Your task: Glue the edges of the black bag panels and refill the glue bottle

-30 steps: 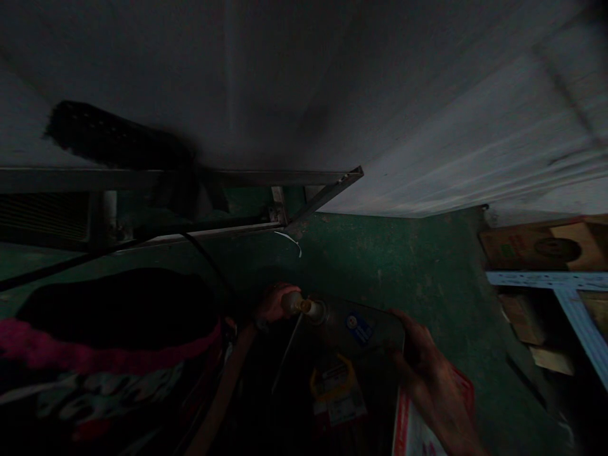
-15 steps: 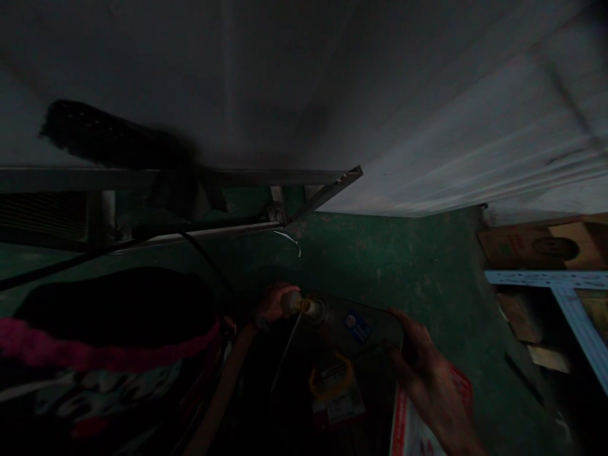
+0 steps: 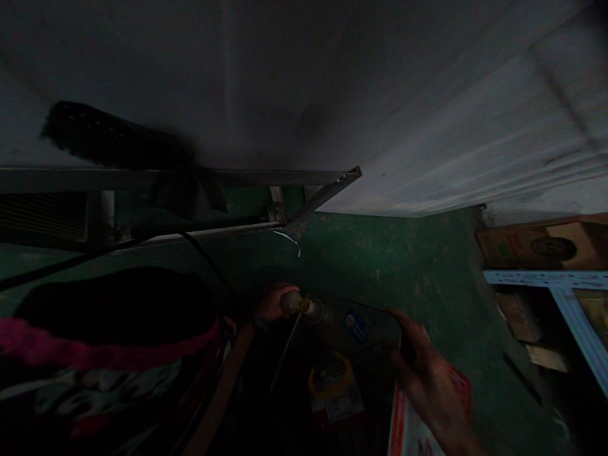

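In the dim lower middle of the head view, my left hand point(image 3: 272, 305) is wrapped round a small clear bottle point(image 3: 289, 303). The bottle's mouth meets the yellow and white spout point(image 3: 310, 308) of a rectangular metal can point(image 3: 380, 326). The can is tipped, its spout face turned up toward me with a blue label point(image 3: 357, 325). My right hand point(image 3: 425, 373) grips the can's far right end, thumb on one face and fingers over the edge. Red and white print shows on the can's side. Whether liquid flows is too dark to see.
A curved yellow piece point(image 3: 332, 380) lies below the can in shadow. Ahead is a grey panel with a metal frame point(image 3: 323, 196) at its foot and a black cable point(image 3: 71, 261). Cardboard boxes point(image 3: 527, 246) and a light-blue rack point(image 3: 546, 277) stand right on the green floor point(image 3: 380, 253).
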Action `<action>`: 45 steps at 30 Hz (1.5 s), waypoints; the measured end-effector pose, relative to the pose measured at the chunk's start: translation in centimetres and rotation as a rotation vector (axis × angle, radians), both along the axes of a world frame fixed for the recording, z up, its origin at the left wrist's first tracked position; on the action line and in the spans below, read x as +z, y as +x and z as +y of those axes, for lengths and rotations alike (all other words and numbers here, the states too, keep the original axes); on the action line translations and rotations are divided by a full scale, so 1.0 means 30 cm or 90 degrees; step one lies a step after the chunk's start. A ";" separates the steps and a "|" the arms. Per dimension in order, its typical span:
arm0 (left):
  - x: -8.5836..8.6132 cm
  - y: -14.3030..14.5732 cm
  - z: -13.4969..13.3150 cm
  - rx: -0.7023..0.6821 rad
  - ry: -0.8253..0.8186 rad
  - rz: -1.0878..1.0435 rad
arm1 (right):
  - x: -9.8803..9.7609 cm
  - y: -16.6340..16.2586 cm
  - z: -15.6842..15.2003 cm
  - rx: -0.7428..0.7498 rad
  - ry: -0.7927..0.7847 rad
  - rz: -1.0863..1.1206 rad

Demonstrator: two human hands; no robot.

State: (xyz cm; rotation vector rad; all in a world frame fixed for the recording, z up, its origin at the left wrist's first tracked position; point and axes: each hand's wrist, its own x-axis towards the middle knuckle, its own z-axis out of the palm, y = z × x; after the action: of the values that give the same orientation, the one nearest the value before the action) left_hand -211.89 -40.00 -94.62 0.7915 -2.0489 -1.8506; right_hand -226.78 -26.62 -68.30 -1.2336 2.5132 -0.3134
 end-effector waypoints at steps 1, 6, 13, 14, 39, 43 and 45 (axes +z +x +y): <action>-0.001 0.000 0.001 0.001 0.000 0.001 | -0.001 -0.001 0.000 -0.003 -0.001 -0.001; -0.005 0.003 0.000 -0.004 0.000 -0.006 | 0.001 -0.004 -0.001 -0.023 0.014 -0.016; -0.011 0.006 -0.001 -0.021 0.002 -0.011 | -0.003 -0.004 0.003 -0.017 0.022 -0.018; -0.013 0.006 0.000 -0.020 0.000 -0.011 | -0.004 -0.004 0.003 -0.014 0.018 -0.019; 0.019 0.009 -0.005 -0.005 0.012 0.002 | 0.002 -0.002 0.003 0.005 0.008 -0.003; 0.002 0.007 0.000 -0.003 0.011 -0.011 | 0.001 -0.002 0.003 0.009 0.008 0.003; -0.012 0.005 0.003 -0.005 0.005 -0.008 | 0.001 -0.001 0.003 0.006 0.010 -0.003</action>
State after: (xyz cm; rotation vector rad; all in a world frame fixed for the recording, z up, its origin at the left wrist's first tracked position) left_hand -211.75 -39.91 -94.98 0.8008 -2.0564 -1.8632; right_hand -226.80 -26.53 -68.26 -1.2364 2.5011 -0.2935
